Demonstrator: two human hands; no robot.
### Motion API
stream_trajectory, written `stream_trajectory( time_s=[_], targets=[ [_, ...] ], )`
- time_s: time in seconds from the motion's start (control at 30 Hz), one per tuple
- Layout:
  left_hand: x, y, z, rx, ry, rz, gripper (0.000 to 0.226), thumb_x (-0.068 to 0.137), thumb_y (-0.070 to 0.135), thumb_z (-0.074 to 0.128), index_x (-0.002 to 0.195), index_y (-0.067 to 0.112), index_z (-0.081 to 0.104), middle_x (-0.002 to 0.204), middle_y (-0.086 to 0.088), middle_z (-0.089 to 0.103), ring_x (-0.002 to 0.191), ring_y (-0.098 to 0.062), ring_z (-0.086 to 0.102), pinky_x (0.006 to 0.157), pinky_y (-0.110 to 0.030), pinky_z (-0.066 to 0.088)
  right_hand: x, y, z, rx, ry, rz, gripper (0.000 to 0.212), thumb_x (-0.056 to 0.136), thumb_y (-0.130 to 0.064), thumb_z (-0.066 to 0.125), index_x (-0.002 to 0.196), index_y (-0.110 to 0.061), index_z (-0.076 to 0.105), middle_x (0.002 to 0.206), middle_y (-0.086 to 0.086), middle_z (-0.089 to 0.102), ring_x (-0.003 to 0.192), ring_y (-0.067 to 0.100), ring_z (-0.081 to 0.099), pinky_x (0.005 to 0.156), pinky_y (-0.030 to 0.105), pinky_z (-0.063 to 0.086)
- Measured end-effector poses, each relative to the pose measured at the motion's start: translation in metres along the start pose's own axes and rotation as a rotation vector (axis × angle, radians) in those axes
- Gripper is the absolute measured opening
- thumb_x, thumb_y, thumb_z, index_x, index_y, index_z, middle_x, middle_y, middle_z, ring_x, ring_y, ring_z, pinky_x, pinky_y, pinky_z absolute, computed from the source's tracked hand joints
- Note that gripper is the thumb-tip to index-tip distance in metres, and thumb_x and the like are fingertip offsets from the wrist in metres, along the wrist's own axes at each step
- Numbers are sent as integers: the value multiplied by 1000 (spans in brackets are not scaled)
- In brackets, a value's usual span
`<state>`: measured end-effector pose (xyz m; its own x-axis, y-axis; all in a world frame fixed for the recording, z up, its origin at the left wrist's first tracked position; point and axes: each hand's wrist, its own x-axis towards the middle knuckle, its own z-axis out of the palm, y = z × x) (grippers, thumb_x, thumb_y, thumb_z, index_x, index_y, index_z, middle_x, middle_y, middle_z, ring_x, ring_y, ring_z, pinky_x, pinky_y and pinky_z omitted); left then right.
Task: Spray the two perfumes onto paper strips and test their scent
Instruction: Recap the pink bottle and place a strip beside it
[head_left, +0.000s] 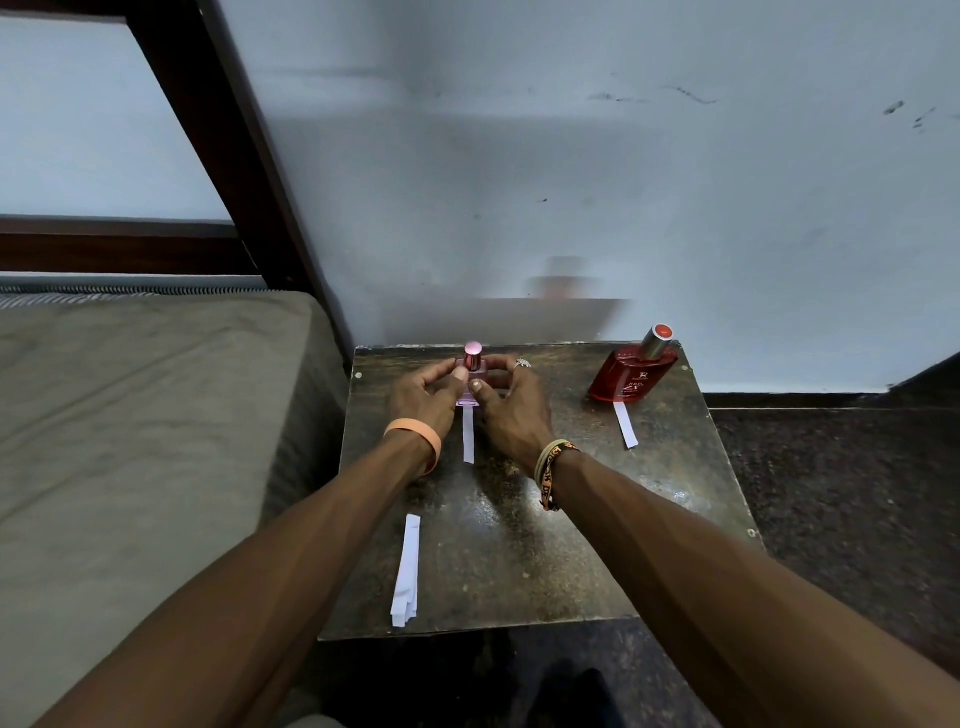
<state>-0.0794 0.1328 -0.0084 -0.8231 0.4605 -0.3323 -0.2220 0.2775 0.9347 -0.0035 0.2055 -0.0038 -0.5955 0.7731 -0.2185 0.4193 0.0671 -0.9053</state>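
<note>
A small pink perfume bottle (472, 364) with a pink cap stands at the back of the dark table (519, 519). My left hand (426, 395) and my right hand (511, 402) curl round its two sides, thumbs at its front. A white paper strip (468, 434) lies in front of it, its far end at the bottle's base. At the back right a red perfume bottle (631, 374) with a silver cap stands on the end of a second strip (625, 423). A stack of spare strips (407, 571) lies near the front left edge.
A bed with a grey-green cover (145, 415) and a dark wooden frame (234, 156) adjoins the table's left side. A pale blue wall (571, 182) rises right behind the table. Dark speckled floor (841, 493) lies to the right.
</note>
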Motion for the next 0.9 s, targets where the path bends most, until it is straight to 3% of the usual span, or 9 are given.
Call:
stream_trajectory(
  time_s=[0.27, 0.47, 0.6, 0.67, 0.8, 0.9],
  targets=[
    [-7, 3, -3, -16, -20, -6, 31, 91, 16, 61, 122, 12, 63, 104, 0, 65, 94, -14, 61, 90, -31, 51, -3, -1, -2, -26, -28, -6, 26, 94, -7, 62, 119, -14, 61, 109, 0, 67, 98, 13, 62, 86, 32, 54],
    [-5, 2, -3, -43, 15, -73, 34, 88, 24, 64, 121, 16, 62, 109, -2, 67, 100, -17, 62, 94, -41, 52, -8, -5, -1, -47, -43, 34, 47, 91, -4, 65, 134, -14, 51, 126, 6, 65, 114, 21, 62, 97, 42, 54],
    [-6, 3, -8, -52, 37, -122, 36, 89, 12, 54, 124, 15, 58, 115, -6, 65, 91, -16, 61, 87, -43, 54, -16, -7, -8, -77, -46, 76, 59, 92, -2, 61, 145, -16, 38, 141, 10, 53, 126, 27, 54, 104, 42, 47],
    [-12, 6, -12, -35, 50, -99, 34, 92, 9, 49, 124, 14, 58, 114, -5, 63, 96, -19, 59, 83, -39, 54, -23, -10, -15, -95, -38, 81, 60, 93, -3, 60, 146, -17, 36, 142, 11, 51, 126, 28, 52, 104, 42, 47],
    [-29, 16, -21, 12, 64, -47, 30, 94, 6, 45, 119, 12, 61, 102, -3, 64, 87, -17, 59, 86, -40, 53, -41, -18, -31, -117, -19, 64, 56, 94, -6, 56, 145, -17, 38, 138, 9, 53, 117, 24, 55, 97, 36, 49],
    [-48, 27, -27, 16, 43, -35, 27, 94, 5, 47, 114, 11, 63, 86, 1, 64, 77, -17, 58, 88, -44, 51, -60, -28, -42, -117, 0, 53, 52, 94, -8, 55, 143, -17, 41, 135, 9, 55, 118, 27, 56, 97, 46, 52]
  ],
)
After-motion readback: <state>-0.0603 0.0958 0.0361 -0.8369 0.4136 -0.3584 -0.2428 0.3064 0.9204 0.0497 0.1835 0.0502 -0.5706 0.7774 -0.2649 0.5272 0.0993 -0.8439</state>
